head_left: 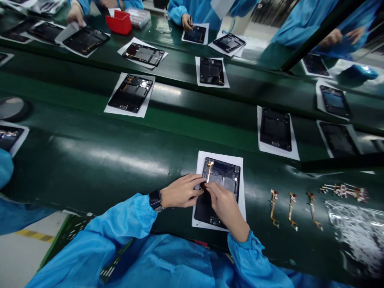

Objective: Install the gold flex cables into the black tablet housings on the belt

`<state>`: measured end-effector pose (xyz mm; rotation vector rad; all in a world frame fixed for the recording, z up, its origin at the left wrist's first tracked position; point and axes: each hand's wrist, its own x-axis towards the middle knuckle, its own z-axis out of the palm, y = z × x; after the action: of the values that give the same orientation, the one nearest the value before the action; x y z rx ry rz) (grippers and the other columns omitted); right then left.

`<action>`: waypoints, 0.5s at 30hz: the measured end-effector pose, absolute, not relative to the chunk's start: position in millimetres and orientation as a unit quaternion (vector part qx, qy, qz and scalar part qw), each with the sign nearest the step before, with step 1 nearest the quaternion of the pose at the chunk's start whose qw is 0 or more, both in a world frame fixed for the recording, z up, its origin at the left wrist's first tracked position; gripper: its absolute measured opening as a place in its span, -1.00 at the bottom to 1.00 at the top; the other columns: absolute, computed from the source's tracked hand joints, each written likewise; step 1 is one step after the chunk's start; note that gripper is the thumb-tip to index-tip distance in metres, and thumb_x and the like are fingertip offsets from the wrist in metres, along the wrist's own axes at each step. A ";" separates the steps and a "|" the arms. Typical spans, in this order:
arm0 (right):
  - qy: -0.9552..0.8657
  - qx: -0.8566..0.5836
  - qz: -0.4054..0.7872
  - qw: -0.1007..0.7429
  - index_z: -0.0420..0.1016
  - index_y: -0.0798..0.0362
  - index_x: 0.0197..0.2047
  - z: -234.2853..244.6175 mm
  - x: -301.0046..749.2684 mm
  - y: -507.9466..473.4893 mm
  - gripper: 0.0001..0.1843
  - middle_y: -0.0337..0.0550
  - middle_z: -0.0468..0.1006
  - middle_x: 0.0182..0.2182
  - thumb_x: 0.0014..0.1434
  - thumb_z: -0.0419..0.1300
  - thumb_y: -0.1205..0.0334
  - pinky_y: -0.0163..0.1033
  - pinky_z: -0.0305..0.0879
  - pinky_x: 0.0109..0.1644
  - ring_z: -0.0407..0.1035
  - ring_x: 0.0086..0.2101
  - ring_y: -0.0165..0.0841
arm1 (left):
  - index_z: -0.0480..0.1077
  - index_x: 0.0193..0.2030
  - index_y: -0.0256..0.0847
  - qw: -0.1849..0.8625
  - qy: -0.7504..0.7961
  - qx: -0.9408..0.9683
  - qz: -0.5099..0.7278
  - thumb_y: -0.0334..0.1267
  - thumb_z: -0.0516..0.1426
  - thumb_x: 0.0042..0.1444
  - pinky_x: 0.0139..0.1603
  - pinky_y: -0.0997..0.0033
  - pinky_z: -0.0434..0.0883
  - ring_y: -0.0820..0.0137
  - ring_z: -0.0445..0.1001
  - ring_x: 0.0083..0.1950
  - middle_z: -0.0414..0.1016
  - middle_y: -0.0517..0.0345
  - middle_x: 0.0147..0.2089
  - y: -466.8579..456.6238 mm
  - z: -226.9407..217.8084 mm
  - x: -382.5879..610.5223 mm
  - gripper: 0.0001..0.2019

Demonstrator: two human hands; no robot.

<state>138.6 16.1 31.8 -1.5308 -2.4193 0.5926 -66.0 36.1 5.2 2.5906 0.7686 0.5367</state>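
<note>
An opened black tablet chassis (223, 178) lies on a white sheet (220, 157) on the green bench right in front of me. A thin orange flex cable (209, 168) runs down its upper left part. My left hand (181, 192), with a black watch on the wrist, rests on the tablet's left edge, fingertips pinched at the cable's lower end. My right hand (225, 208) lies over the tablet's lower half, its fingers pinched at the same spot. Both sleeves are blue.
Three loose orange flex cables (291, 210) lie in a row to the right, with a pile of small parts (345, 191) and crinkled plastic film (357, 232) beyond. More tablets on white sheets (276, 130) fill the conveyor. Other people's hands (187, 22) work across it. A red tray (119, 22) stands far left.
</note>
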 end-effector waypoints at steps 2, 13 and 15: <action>-0.819 -0.519 0.212 0.121 0.43 0.02 -0.05 30.7 140.9 15.8 -0.67 -0.05 0.57 -0.16 0.28 -0.07 0.48 -0.23 0.42 -0.18 0.51 -0.20 -0.26 | 0.48 -0.01 -0.26 0.191 0.275 0.924 0.184 -0.29 0.12 0.19 0.30 0.07 0.28 0.09 0.19 0.34 0.27 -0.15 0.27 36.2 5.3 -66.1 -0.74; -0.800 -0.521 0.236 0.180 0.44 0.00 -0.05 29.4 144.0 7.4 -0.73 -0.06 0.59 -0.15 0.34 -0.05 0.38 -0.16 0.45 -0.12 0.52 -0.18 -0.24 | 0.50 -0.03 -0.24 0.192 0.272 0.926 0.178 -0.28 0.10 0.20 0.29 0.08 0.28 0.09 0.19 0.33 0.27 -0.12 0.27 37.5 6.1 -66.9 -0.75; -0.809 -0.514 0.224 0.176 0.44 0.02 -0.04 26.7 143.1 7.7 -0.71 -0.05 0.59 -0.14 0.34 -0.06 0.40 -0.17 0.44 -0.10 0.51 -0.17 -0.25 | 0.50 -0.03 -0.25 0.193 0.272 0.926 0.178 -0.29 0.11 0.20 0.29 0.06 0.28 0.08 0.19 0.33 0.26 -0.13 0.27 37.7 5.9 -66.7 -0.75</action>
<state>143.1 7.7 26.7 -1.4554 -2.2925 0.6349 -66.7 37.7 5.9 2.5967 0.7639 0.5001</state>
